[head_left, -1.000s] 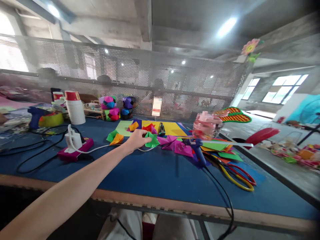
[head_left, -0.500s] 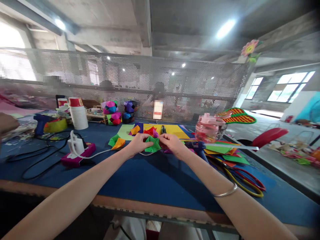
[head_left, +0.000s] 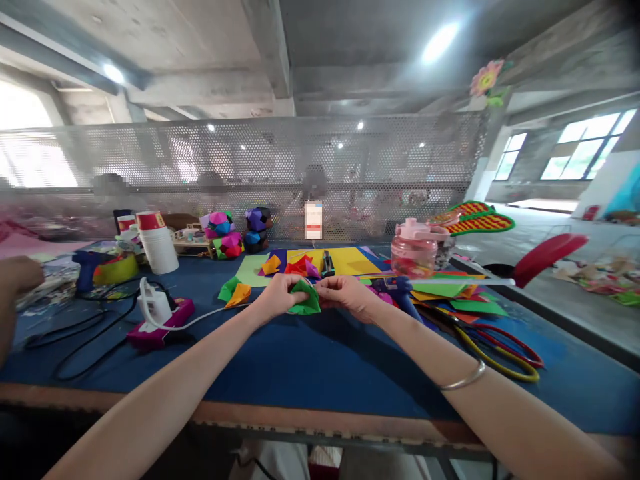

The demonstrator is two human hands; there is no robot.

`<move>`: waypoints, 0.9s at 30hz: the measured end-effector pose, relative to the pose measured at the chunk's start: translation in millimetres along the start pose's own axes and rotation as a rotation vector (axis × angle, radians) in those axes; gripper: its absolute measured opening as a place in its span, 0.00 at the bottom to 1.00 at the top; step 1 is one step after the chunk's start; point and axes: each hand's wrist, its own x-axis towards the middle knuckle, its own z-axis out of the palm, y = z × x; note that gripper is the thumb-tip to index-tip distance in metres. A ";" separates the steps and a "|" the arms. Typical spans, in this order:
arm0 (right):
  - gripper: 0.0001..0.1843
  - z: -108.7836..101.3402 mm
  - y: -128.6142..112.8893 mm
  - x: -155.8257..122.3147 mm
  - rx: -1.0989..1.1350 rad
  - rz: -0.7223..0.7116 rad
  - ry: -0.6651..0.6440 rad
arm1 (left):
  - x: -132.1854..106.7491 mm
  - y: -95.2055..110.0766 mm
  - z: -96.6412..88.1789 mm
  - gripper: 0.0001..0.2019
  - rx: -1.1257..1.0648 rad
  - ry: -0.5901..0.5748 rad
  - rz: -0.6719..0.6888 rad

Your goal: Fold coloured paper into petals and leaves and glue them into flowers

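Note:
A folded green paper piece (head_left: 305, 301) is held just above the blue table (head_left: 310, 360) between both hands. My left hand (head_left: 275, 299) pinches its left side with closed fingers. My right hand (head_left: 345, 295) pinches its right side, also closed; a silver bangle sits on that forearm. Folded green and orange pieces (head_left: 234, 292) lie to the left of my left hand. Pink and purple folded pieces (head_left: 383, 293) lie just behind my right hand. Flat coloured paper sheets (head_left: 345, 261) are spread farther back.
A blue glue gun (head_left: 400, 295) with a black cord lies to the right, beside red and yellow hoops (head_left: 500, 347). A pink-lidded jar (head_left: 414, 248), white cup stack (head_left: 157, 241), pink power strip (head_left: 160, 320) and paper balls (head_left: 220, 233) stand around. Another person's hand (head_left: 17, 277) shows at far left.
My right hand came in from the right and took hold of the green piece that my left hand held alone. Both hands lifted it slightly toward me.

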 end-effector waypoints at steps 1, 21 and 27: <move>0.23 0.4 -0.4 -0.3 -0.017 -0.003 -0.002 | -0.4 0.4 -0.1 0.05 0.018 -0.004 -0.001; 0.14 16.5 -1.2 -8.9 -0.871 -0.328 0.094 | -7.1 -2.9 1.2 0.08 0.314 0.048 0.014; 0.09 23.0 -3.3 -10.1 -1.137 -0.442 0.146 | -7.6 -1.2 2.8 0.07 0.397 0.073 -0.004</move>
